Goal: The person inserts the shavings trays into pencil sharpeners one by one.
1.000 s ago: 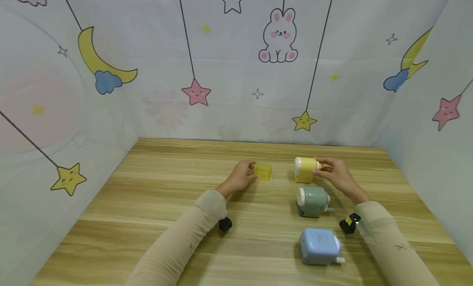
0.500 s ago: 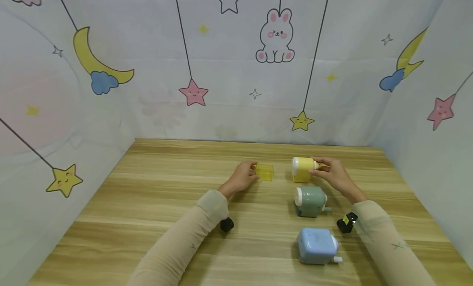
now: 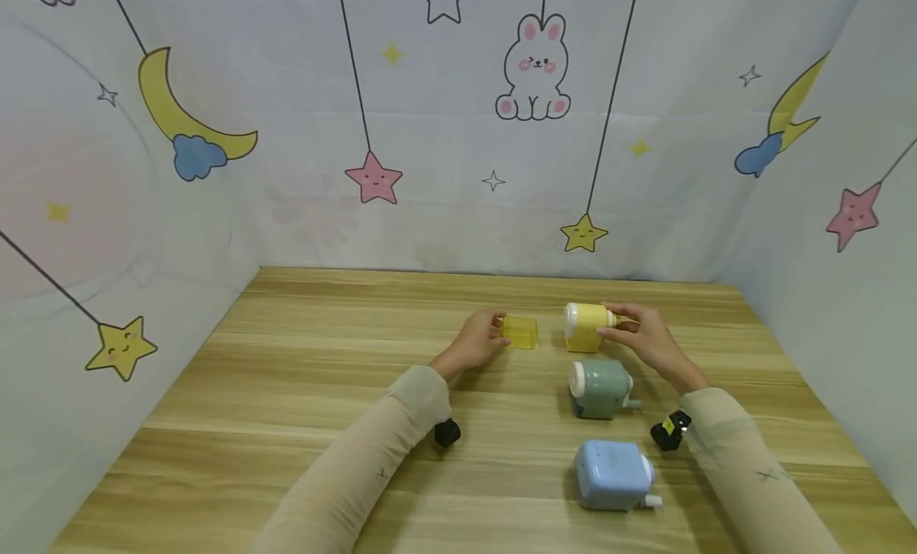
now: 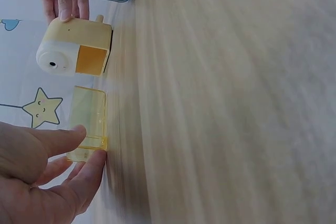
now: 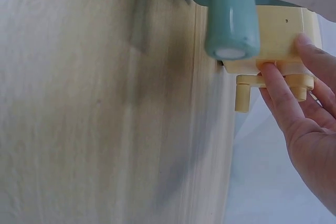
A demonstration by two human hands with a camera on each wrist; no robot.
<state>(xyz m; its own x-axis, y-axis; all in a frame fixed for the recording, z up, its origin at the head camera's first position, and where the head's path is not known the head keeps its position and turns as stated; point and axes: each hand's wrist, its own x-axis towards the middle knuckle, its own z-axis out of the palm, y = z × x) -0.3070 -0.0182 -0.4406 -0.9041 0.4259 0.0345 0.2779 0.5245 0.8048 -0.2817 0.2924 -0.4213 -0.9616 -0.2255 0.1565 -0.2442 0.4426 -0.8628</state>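
My left hand (image 3: 473,343) pinches the end of a clear yellow shavings drawer (image 3: 520,332) between thumb and fingers, low over the table. In the left wrist view the drawer (image 4: 88,111) lines up with the open slot in the front of a yellow pencil sharpener (image 4: 79,45), with a small gap between them. My right hand (image 3: 648,339) grips that sharpener (image 3: 586,328) at its crank end. In the right wrist view, fingers (image 5: 281,95) lie against the body beside the yellow crank (image 5: 242,95). The sharpener stands upright on the table.
Nearer me stand a green pencil sharpener (image 3: 602,388) and a blue one (image 3: 614,474), both with cranks facing right. Black wrist cameras (image 3: 447,433) hang at both cuffs. A printed cloth (image 3: 430,220) walls the wooden table (image 3: 286,363) at the back and sides.
My left hand has moved the drawer right, narrowing its gap to the yellow sharpener. The right hand keeps its hold on the sharpener. The head view has shifted slightly.
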